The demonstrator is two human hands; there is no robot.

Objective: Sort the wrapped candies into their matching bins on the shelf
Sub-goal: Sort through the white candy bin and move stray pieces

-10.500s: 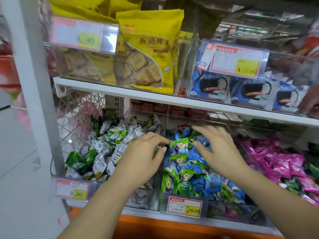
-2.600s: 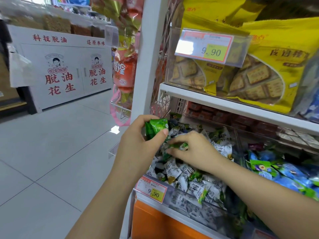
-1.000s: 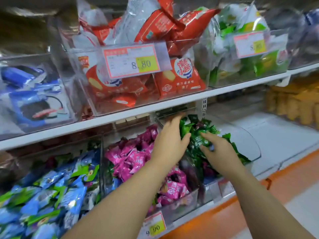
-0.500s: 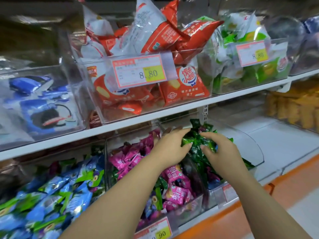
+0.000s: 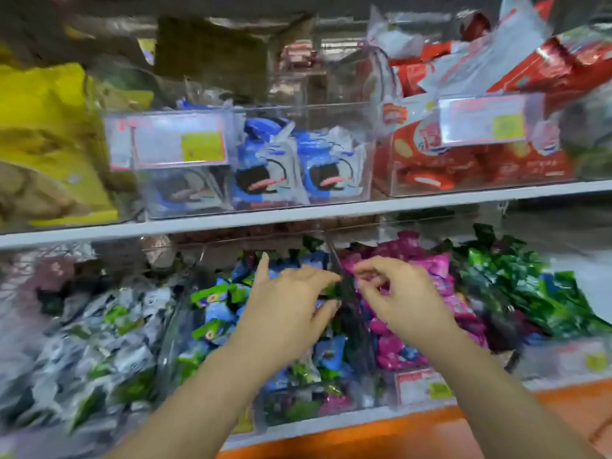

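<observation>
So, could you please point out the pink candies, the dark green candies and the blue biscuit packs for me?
pink candies (image 5: pixel 433 265): head view, wrapper atop the pile.
dark green candies (image 5: pixel 516 286): head view, middle of pile.
blue biscuit packs (image 5: pixel 265 170): head view, front of one pack.

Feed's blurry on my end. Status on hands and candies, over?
Left hand over blue-and-green candies, grip unclear. Right hand over pink candies, fingers curled, hold unclear. Bin divider between the hands; frame blurred.

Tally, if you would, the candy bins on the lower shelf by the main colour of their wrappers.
Silver-white candies: 1 bin
Blue-and-green candies: 1 bin
Pink candies: 1 bin
Dark green candies: 1 bin
Total: 4 bins
</observation>
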